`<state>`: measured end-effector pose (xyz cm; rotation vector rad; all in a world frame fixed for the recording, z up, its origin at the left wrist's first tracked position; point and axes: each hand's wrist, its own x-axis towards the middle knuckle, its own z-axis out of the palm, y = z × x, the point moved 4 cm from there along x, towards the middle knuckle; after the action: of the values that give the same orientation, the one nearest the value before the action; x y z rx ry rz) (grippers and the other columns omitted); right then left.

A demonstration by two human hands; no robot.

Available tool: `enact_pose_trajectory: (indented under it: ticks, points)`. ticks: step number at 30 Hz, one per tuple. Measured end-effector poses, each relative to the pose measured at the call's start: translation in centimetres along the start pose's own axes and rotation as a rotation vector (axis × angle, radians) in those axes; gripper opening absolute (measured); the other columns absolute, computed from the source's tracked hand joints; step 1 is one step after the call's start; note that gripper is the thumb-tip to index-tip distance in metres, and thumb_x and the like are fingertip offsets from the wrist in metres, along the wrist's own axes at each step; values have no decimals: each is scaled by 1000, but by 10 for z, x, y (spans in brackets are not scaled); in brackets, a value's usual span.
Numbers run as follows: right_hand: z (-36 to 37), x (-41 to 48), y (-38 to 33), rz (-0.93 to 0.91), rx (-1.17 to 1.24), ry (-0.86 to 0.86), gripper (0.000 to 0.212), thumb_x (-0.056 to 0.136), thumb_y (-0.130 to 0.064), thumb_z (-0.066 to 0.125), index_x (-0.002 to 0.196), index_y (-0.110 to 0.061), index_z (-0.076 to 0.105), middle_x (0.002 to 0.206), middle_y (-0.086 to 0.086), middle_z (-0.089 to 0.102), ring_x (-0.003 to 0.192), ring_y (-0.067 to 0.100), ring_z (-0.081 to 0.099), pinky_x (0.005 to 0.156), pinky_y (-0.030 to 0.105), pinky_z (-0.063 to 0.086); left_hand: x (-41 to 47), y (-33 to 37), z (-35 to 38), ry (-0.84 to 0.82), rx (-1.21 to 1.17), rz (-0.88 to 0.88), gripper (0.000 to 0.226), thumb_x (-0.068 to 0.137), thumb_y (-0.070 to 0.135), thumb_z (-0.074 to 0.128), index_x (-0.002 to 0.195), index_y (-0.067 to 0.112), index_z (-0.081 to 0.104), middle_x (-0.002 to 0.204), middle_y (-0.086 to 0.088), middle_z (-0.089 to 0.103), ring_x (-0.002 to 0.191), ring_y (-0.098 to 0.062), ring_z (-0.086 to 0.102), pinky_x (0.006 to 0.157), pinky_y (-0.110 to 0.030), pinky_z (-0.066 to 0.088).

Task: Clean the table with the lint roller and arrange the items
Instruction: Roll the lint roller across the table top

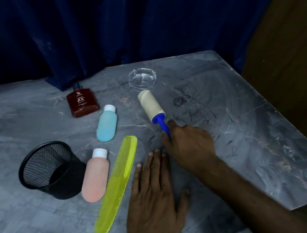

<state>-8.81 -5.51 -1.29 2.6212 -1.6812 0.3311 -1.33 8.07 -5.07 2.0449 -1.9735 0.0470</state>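
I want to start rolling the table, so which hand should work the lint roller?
Right. The right hand is already on the lint roller's blue handle, while the left hand lies flat on the table.

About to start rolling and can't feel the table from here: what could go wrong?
The glass ashtray sits just beyond the lint roller; a forward stroke by the right hand might knock it. The left hand lies flat beside the yellow comb and could nudge it. Dark hairs lie near the table edge and may get pushed off.

Comb right of cup
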Motion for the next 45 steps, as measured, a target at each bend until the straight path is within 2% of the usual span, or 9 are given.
enact_pose_trajectory:
  ticks: [5,11,14,23,27,31,33,41,45]
  points:
    - [3,-3,-17,-41,-14,6,44,103,-49,38,131,-20,55,100,13,76,89,36,73,73,39,53,0,0,0,-15,-22,-7,81,94,56,51,153,1,54,161,-18,53,151,-31,49,122,-50,30]
    - [2,-5,-23,-60,-11,10,48,104,-51,36,138,-21,53,101,12,75,89,35,73,74,38,53,0,1,2,-29,4,0,79,96,56,51,153,1,54,160,-18,54,151,-31,49,122,-55,42]
    - [2,-2,-17,-40,18,-14,47,104,-51,36,137,-21,53,102,12,75,91,36,73,74,40,52,0,0,1,-25,6,-9,81,95,57,50,155,2,51,163,-17,51,153,-29,47,124,-52,34]
    - [-3,13,65,165,59,-37,44,103,-52,38,127,-19,55,104,16,73,95,40,70,74,41,50,-1,1,0,25,0,15,83,94,56,47,156,0,47,166,-15,46,154,-31,44,121,-51,30]
    - [-8,15,105,252,-5,-12,45,104,-53,36,124,-18,56,94,12,71,84,35,68,67,38,44,-1,0,0,30,-16,15,83,94,56,46,156,0,49,165,-15,47,154,-31,45,122,-52,31]
    - [-16,15,140,333,-26,-41,43,105,-53,37,121,-17,55,80,3,58,69,23,51,62,34,35,-1,0,1,27,-22,11,84,94,57,46,155,0,49,165,-15,47,153,-31,45,121,-54,36]
    - [-19,12,154,366,-18,-57,44,106,-53,37,121,-16,55,77,0,54,68,21,53,60,33,37,-1,0,3,37,-24,18,84,94,56,46,154,-1,50,164,-16,48,152,-33,46,120,-54,36]
    - [-28,-1,191,465,42,-125,38,107,-49,37,117,-16,53,79,3,56,70,18,58,65,38,51,0,0,4,39,-24,18,83,94,55,45,154,-2,49,164,-17,48,152,-34,47,119,-56,39]
    - [-33,-5,203,500,1,-98,36,108,-47,39,113,-15,55,74,1,54,64,14,53,57,31,42,0,0,3,56,-25,24,83,93,54,46,152,-4,51,162,-19,49,150,-37,49,119,-54,34]
